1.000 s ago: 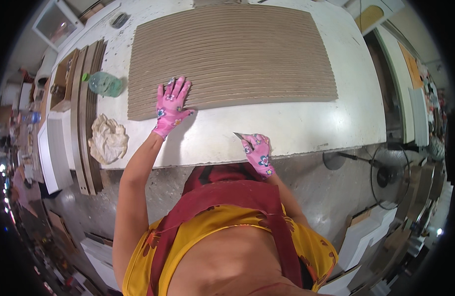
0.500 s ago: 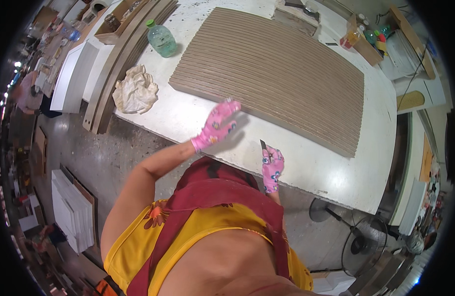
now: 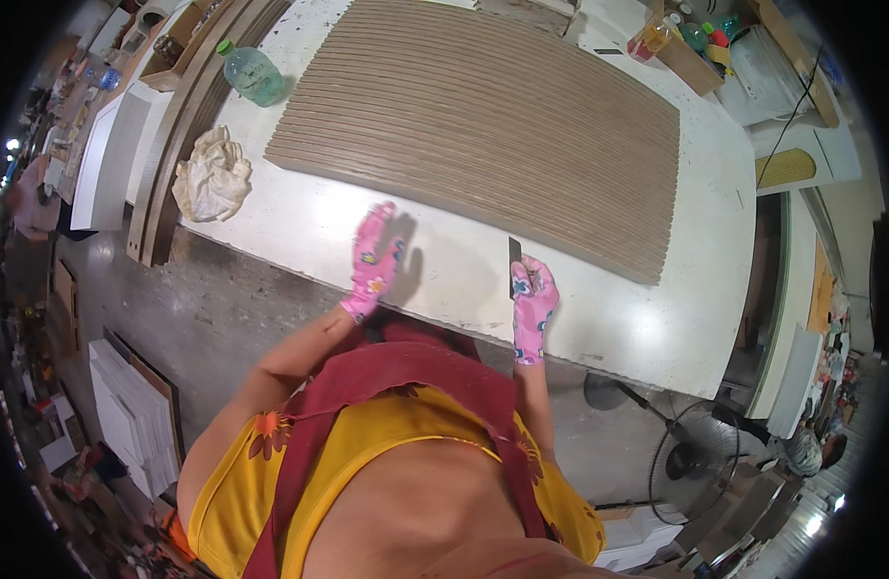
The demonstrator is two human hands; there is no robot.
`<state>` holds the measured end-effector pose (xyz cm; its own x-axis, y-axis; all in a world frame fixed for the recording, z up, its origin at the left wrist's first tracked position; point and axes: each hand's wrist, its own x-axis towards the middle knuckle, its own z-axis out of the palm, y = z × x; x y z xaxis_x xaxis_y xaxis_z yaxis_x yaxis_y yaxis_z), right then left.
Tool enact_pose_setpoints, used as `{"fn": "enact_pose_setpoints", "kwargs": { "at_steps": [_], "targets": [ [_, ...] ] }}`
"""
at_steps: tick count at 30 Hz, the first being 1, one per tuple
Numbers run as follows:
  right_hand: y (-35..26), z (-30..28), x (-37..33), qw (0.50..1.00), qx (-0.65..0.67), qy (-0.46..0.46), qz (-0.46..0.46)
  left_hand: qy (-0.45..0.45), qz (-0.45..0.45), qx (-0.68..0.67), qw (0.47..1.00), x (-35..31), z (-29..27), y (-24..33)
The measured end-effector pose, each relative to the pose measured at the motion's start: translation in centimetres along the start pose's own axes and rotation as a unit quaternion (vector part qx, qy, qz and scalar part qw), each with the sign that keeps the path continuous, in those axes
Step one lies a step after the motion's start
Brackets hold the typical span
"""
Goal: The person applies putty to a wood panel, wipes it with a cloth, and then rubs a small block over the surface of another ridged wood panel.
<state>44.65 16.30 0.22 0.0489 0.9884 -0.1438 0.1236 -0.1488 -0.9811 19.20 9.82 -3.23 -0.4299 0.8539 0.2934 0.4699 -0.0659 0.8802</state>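
I have a brown ribbed panel [image 3: 483, 135] lying in the middle of the white table [image 3: 599, 333], aslant, so its right end comes nearer than its left. A clear bottle [image 3: 256, 77] with a green cap stands just beside its far left corner. Nearer on the left lies a crumpled cream cloth [image 3: 213, 179], and past that long brown boards [image 3: 164, 179] run along the table's left side, limiting me there. Far right, a cardboard box [image 3: 690, 66] holding bottles stands behind the panel. Off the near right edge I see a black fan [image 3: 692, 461] on the floor, and at the left a stack of white boards [image 3: 136, 415].

Between the panel's near side and the table's chipped near edge, a strip of white tabletop gives me my working room, and both hands are over it. My gloved left hand [image 3: 374, 256] is open, fingers extended, thumb apart, with nothing visible in it. My gloved right hand [image 3: 534, 307] pinches a dark flat blade [image 3: 515, 256], fingers closed, its tip pointing far, toward the panel; I cannot tell whether they touch.
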Motion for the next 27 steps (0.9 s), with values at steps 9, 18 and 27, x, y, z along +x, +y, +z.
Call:
{"fn": "enact_pose_setpoints", "kwargs": {
  "at_steps": [9, 18, 27],
  "targets": [
    [-7.6, 5.0, 9.1, 0.898, -0.348, -0.117, -0.245, 0.068, 0.106, 0.496, 0.859, 11.9, -4.4, -4.3],
    [-7.6, 18.5, 15.2, 0.824, -0.41, -0.221, -0.323, 0.114, 0.123, 0.421, 0.891, 12.2, -3.4, -4.5],
    [-7.4, 12.9, 32.9, 0.834, -0.491, 0.103, -0.231, 0.091, 0.107, 0.357, 0.923, 12.0, -3.7, -4.3]
  ]
}}
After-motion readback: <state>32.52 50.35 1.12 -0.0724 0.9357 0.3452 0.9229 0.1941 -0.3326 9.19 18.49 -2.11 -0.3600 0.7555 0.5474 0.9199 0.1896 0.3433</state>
